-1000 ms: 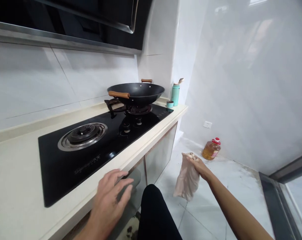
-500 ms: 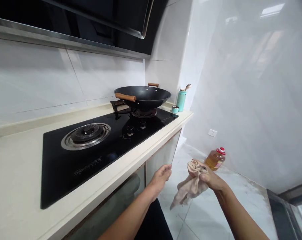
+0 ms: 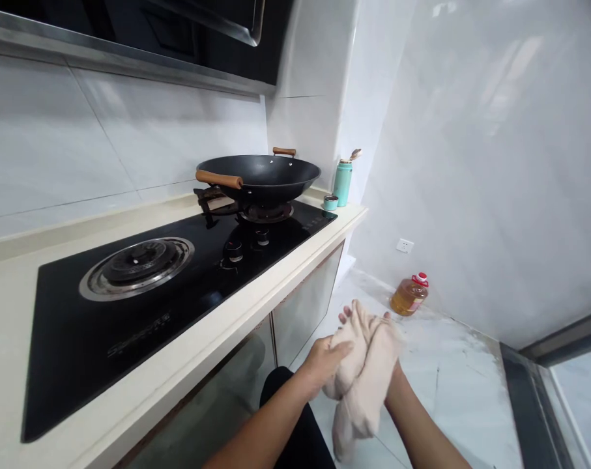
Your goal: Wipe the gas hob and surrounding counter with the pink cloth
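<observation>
Left hand (image 3: 322, 363) reached cloth (image 3: 371, 374); cooktop lettering (image 3: 139, 335) blurred.

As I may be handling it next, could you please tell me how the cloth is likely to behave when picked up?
The cloth will probably be floppy, since its lower end hangs loose below the left hand. It may bunch up rather than stay flat, judging by its deep folds. Being soft fabric, it seems unlikely to break.

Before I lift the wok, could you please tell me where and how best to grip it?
Probably two-handed: the near brown handle from the left, the far brown handle from the right, since they sit on opposite sides of the wok.
</observation>
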`<state>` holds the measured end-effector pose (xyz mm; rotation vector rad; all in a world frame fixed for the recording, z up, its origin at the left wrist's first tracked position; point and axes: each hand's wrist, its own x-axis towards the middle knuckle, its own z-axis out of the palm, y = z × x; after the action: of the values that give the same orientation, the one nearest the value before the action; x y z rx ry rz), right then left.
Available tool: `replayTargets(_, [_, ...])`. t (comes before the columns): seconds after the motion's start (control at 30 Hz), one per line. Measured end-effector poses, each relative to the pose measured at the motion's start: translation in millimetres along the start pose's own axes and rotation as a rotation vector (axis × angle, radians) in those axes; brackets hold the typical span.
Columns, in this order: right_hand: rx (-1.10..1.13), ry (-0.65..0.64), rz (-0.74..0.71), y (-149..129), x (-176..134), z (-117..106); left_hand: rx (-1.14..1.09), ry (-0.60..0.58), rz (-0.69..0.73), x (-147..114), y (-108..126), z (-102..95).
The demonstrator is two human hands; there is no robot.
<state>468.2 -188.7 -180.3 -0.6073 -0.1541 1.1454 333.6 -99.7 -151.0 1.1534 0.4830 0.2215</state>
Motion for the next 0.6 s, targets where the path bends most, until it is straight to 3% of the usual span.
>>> replayTargets(0.07, [-0.008, 0.008, 0.129, 25, -16, -20, -0.198, 0.072, 0.047, -1, 4, 2.8])
replayTargets(0.17, [0.008, 0.003, 0.208, 47, -38, -37, -0.294, 0.125, 0.057, -1, 12, 2.8])
replayTargets(0.27, [-0.01, -0.01, 0.194, 30, -45, -32, -0.28, 0.143, 0.064, -3, 29, 0.8])
replayTargets(0.4, [-0.106, -0.026, 0.028, -10, -39, -17, -0.275, 0.037, 0.127, -8, 52, -2.0])
replayTargets(0.6, [-0.375, -0.173, 0.118, -8, -29, -15, 0.145, 0.125, 0.108, -7, 49, -8.8])
